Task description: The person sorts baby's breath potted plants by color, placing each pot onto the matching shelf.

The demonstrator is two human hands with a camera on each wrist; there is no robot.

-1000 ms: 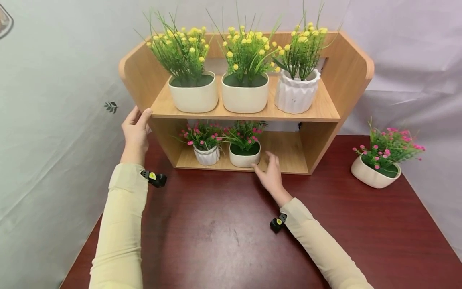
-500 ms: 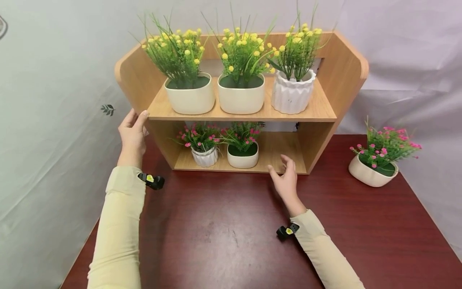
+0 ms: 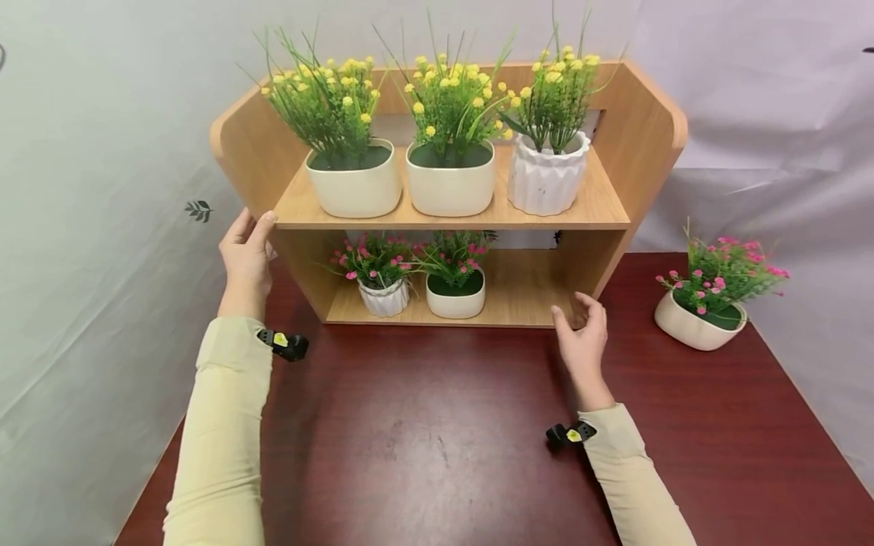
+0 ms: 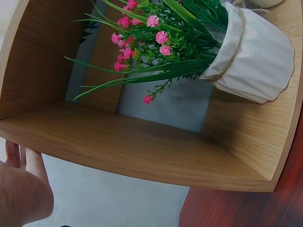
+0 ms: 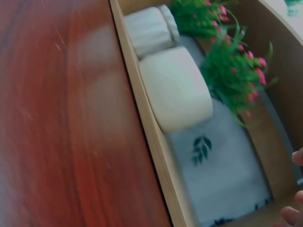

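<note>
A two-tier wooden shelf (image 3: 451,225) stands on the table. My left hand (image 3: 244,262) touches its left side panel near the middle board; in the left wrist view the fingers (image 4: 35,163) lie fairly straight against the panel's outer face. My right hand (image 3: 583,341) is by the lower right front corner, thumb and fingers apart, holding nothing. On the lower tier are a fluted white pot (image 3: 385,298) of pink flowers, tied with twine, and a smooth cream pot (image 3: 456,302) of pink flowers to its right. Only some right fingertips (image 5: 297,158) show in the right wrist view.
The upper tier bears two cream pots (image 3: 358,188) (image 3: 452,188) and a fluted white pot (image 3: 548,180), all with yellow flowers. Another cream pot (image 3: 696,326) with pink flowers stands on the dark red table (image 3: 444,425) right of the shelf. Pale fabric (image 3: 102,227) hangs behind and left.
My right hand has moved right, away from the lower cream pot, to the shelf's lower right corner. The left hand has kept its place on the side panel.
</note>
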